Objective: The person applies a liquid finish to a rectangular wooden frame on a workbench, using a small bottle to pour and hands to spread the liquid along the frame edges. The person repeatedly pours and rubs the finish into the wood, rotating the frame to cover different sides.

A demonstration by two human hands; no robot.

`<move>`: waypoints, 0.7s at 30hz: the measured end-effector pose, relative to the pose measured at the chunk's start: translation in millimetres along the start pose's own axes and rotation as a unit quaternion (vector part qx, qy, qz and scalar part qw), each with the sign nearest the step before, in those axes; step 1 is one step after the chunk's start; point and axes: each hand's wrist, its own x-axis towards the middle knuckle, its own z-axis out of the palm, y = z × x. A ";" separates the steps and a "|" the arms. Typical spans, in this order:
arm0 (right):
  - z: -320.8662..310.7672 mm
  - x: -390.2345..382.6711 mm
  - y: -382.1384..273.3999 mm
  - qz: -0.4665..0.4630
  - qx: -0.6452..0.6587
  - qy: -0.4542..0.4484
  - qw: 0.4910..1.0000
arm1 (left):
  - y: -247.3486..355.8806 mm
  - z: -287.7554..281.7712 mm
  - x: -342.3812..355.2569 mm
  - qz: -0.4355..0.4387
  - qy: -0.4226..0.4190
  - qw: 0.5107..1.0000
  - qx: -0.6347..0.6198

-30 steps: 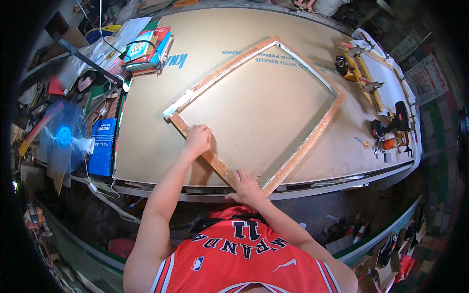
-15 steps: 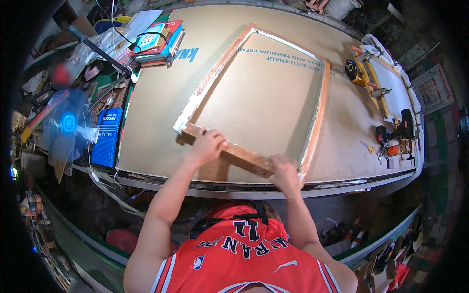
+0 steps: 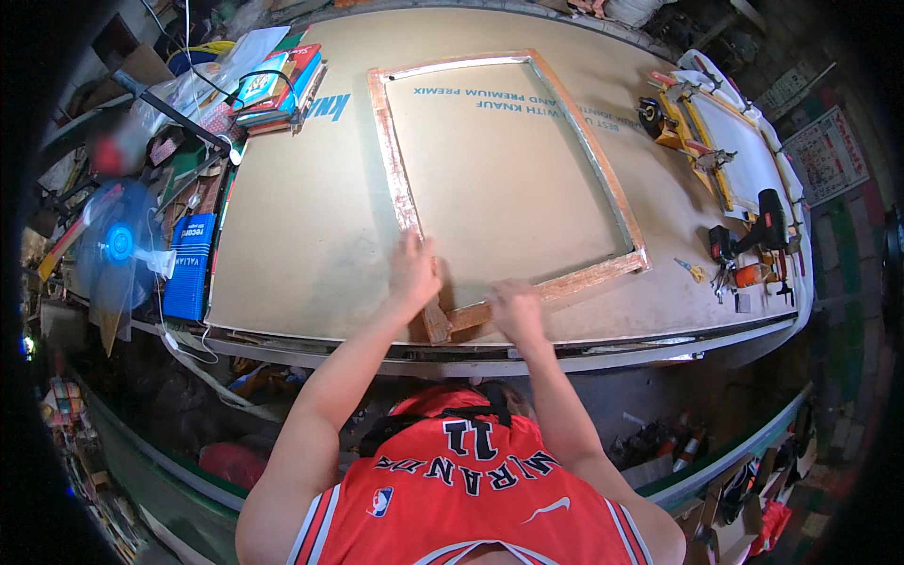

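Observation:
A rectangular wooden frame [image 3: 586,281], brown with worn white paint along its inner edges, lies tilted on the board-topped table [image 3: 301,226]. My left hand [image 3: 414,271] is wrapped round its left bar, a little above the near left corner. On the near bar, just right of that corner, my right hand [image 3: 515,309] grips the wood from above with its fingers bent. The near left corner sits close to the table's front edge. The undersides of both hands' fingers are hidden.
Stacked books [image 3: 282,89] sit at the far left, above a blue record book [image 3: 193,268] and a small fan [image 3: 121,243]. At the right are a cordless drill [image 3: 770,221], yellow-handled scissors [image 3: 692,270] and a clamped yellow frame [image 3: 702,141].
The wooden frame has turned anticlockwise, its far end swinging left and its near right corner moving right. My left hand has shifted from the near bar to the left bar.

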 end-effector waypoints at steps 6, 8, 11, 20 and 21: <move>-6.2 -6.4 -1.1 -0.079 -0.024 -0.058 0.995 | -13.3 -18.4 -4.7 0.055 -0.093 0.994 0.029; -19.7 -14.7 26.8 -0.090 -0.026 -0.030 0.995 | -13.2 -14.8 -7.1 0.171 -0.116 0.974 0.091; -48.0 -15.4 59.3 -0.104 0.002 -0.062 0.993 | 5.2 -6.7 1.4 0.210 -0.168 0.959 0.090; -81.1 -10.8 112.0 -0.046 0.064 -0.061 0.995 | 42.2 -0.8 9.3 0.272 -0.223 0.936 -0.016; -85.0 -8.3 115.2 -0.023 0.056 -0.073 0.995 | 44.4 1.6 2.8 0.276 -0.205 0.939 -0.025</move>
